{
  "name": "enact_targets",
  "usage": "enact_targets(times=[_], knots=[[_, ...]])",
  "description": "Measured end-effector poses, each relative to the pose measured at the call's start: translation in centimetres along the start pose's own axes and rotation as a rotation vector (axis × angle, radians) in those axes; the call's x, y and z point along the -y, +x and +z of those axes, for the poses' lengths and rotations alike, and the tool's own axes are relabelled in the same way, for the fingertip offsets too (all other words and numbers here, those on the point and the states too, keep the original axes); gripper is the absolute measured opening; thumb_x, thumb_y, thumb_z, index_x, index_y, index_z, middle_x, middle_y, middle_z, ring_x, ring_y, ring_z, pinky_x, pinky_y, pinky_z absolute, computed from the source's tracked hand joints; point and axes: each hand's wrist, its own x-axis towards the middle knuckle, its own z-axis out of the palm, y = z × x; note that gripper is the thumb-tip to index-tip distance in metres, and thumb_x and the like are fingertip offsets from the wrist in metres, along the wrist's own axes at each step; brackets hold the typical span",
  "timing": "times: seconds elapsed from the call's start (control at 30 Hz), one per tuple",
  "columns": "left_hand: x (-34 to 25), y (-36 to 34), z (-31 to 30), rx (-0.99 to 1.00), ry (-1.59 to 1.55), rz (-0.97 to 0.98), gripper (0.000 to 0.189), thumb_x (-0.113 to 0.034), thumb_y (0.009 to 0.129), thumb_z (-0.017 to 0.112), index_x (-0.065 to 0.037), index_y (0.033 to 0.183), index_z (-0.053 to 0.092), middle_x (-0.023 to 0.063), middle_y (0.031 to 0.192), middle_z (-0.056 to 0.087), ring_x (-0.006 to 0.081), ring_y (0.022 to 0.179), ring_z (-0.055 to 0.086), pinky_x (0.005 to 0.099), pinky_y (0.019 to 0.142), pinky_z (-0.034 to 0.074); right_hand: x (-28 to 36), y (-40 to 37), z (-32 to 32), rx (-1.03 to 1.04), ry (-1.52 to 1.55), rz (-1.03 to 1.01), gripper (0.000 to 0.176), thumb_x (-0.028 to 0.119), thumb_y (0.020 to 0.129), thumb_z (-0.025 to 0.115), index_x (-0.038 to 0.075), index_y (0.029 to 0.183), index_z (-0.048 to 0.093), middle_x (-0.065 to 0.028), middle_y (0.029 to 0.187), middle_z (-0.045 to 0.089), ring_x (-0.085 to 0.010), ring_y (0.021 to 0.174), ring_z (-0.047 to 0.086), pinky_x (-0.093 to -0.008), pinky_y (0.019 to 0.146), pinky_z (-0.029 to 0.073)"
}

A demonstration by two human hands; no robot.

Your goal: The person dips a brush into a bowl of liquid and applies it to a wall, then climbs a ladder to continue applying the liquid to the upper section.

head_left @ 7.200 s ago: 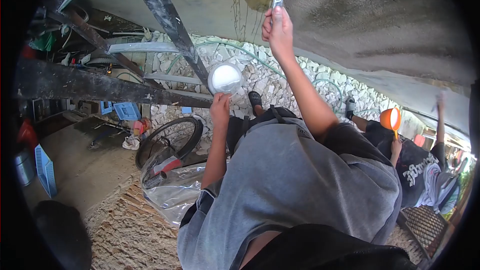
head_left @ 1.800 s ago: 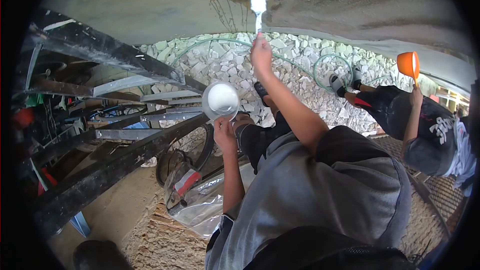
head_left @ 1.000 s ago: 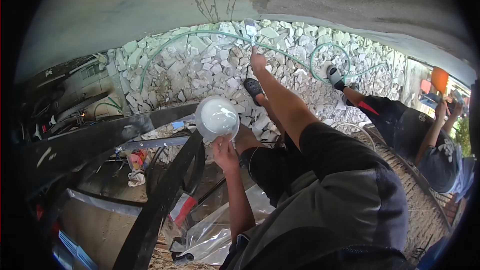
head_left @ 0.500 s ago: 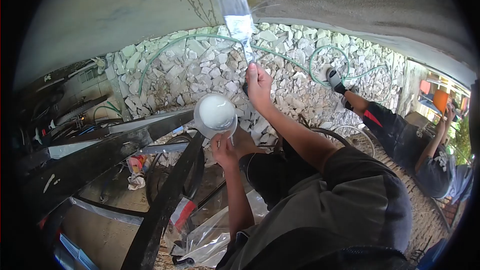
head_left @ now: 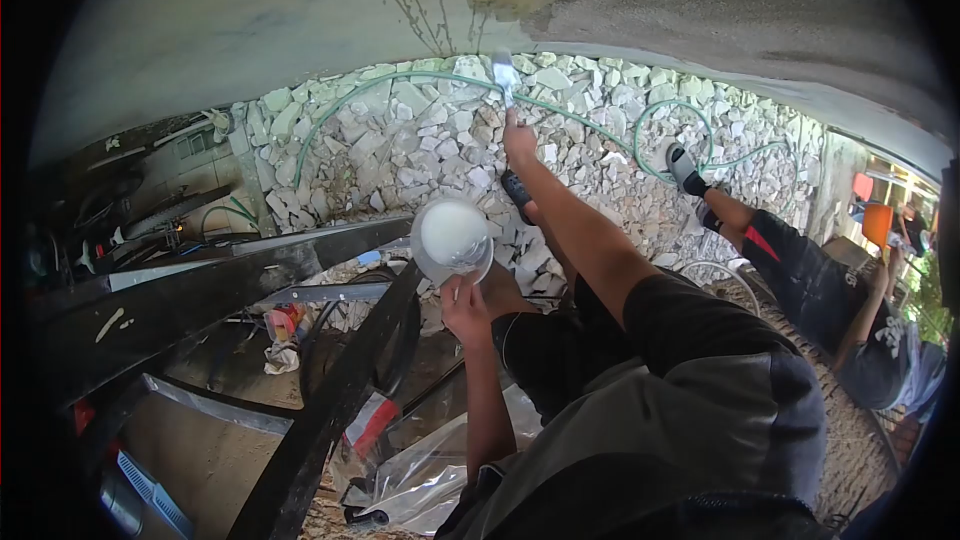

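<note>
White lettering on the co-worker's black shirt [head_left: 888,308] is too blurred to read; since half a second ago your right hand [head_left: 519,136] has stretched away from you, fingers closed round the brush [head_left: 503,72], whose bristles stand just beyond them near the foot of the wall [head_left: 250,20]; your left hand [head_left: 465,305] grips the clear cup [head_left: 452,238] from below, white paint filling it just above your fingertips.

Black beams [head_left: 200,285] beside left hand [head_left: 465,305]; open room over rubble [head_left: 420,140]
</note>
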Motion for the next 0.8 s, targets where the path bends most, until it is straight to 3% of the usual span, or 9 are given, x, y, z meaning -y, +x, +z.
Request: enact_targets(times=[0.03,0.1,0.13,0.27,0.33,0.43,0.5,0.6,0.8], knots=[[-0.1,0.0,-0.2,0.010,-0.013,-0.007,0.037,0.006,0.079,0.074,-0.018,0.108,0.077,0.0087,0.099,0.063,0.0290,0.086,0.067,0.0429,0.070,0.055,1.7,-1.3,-1.0,0.003,0.002,0.000,0.064,0.059,0.102,0.054,-0.001,0.088,0.071,-0.0122,0.071,0.063,-0.0243,0.063,0.060,-0.0426,0.062,0.048],[-0.1,-0.4,-0.3,0.023,-0.030,-0.015,0.038,0.006,0.078,0.074,-0.018,0.108,0.077,0.0086,0.099,0.063,0.0287,0.086,0.067,0.0426,0.070,0.055,5.7,-4.0,-3.8,0.143,0.121,-0.297,0.063,0.056,0.104,0.054,0.000,0.077,0.063,-0.0052,0.065,0.057,-0.0180,0.059,0.052,-0.0392,0.056,0.043],[0.2,-0.6,-0.2,0.020,-0.031,-0.006,0.038,0.006,0.078,0.074,-0.018,0.107,0.077,0.0085,0.099,0.063,0.0286,0.086,0.067,0.0423,0.070,0.055,8.5,-6.5,-5.4,0.185,0.270,-0.368,0.058,0.051,0.107,0.053,0.005,0.071,0.054,0.0021,0.061,0.049,-0.0105,0.058,0.043,-0.0323,0.053,0.037],[0.4,-0.8,0.1,0.014,-0.037,0.004,0.036,0.010,0.079,0.076,-0.013,0.106,0.077,0.0086,0.099,0.059,0.0261,0.086,0.064,0.0376,0.072,0.053,13.3,-14.7,-9.6,0.293,0.452,-0.428,0.052,0.043,0.110,0.050,0.008,0.072,0.052,0.0051,0.061,0.045,-0.0064,0.058,0.039,-0.0274,0.052,0.033],[0.3,-0.7,0.4,0.009,-0.054,0.003,0.036,0.010,0.079,0.076,-0.013,0.106,0.077,0.0089,0.099,0.059,0.0264,0.086,0.064,0.0379,0.073,0.054,14.6,-18.6,-11.9,0.503,0.560,-0.447,0.047,0.037,0.111,0.050,0.008,0.074,0.052,0.0057,0.062,0.043,-0.0041,0.059,0.037,-0.0248,0.053,0.031],[0.0,-0.3,0.5,0.025,-0.078,-0.001,0.037,0.009,0.077,0.075,-0.014,0.106,0.077,0.0096,0.099,0.061,0.0283,0.088,0.065,0.0403,0.074,0.054,15.8,-21.4,-12.4,0.382,0.505,-0.662,0.044,0.033,0.112,0.049,0.008,0.077,0.053,0.0070,0.063,0.043,-0.0037,0.059,0.036,-0.0252,0.052,0.031],[0.0,0.2,0.5,0.040,-0.086,0.000,0.037,0.007,0.077,0.074,-0.015,0.106,0.077,0.0101,0.099,0.062,0.0299,0.089,0.066,0.0423,0.075,0.054,16.5,-21.0,-11.7,0.397,0.498,-0.643,0.043,0.032,0.111,0.051,0.005,0.078,0.054,0.0046,0.062,0.043,-0.0052,0.059,0.037,-0.0273,0.051,0.032],[0.4,0.1,0.2,0.023,-0.056,0.017,0.037,0.007,0.077,0.075,-0.015,0.107,0.077,0.0107,0.100,0.062,0.0300,0.089,0.066,0.0427,0.075,0.054,15.5,-16.0,-7.9,0.190,0.345,-0.666,0.041,0.035,0.106,0.058,-0.001,0.088,0.065,-0.0203,0.059,0.055,-0.0304,0.051,0.053,-0.0428,0.051,0.041],[0.6,-0.3,0.0,0.030,-0.041,0.013,0.037,0.006,0.077,0.075,-0.015,0.107,0.077,0.0100,0.099,0.062,0.0296,0.088,0.067,0.0424,0.073,0.054,6.4,-4.6,-1.4,0.078,-0.104,-0.482,0.063,0.054,0.103,0.053,-0.002,0.081,0.071,-0.0295,0.082,0.068,-0.0475,0.079,0.067,-0.0539,0.074,0.051]])
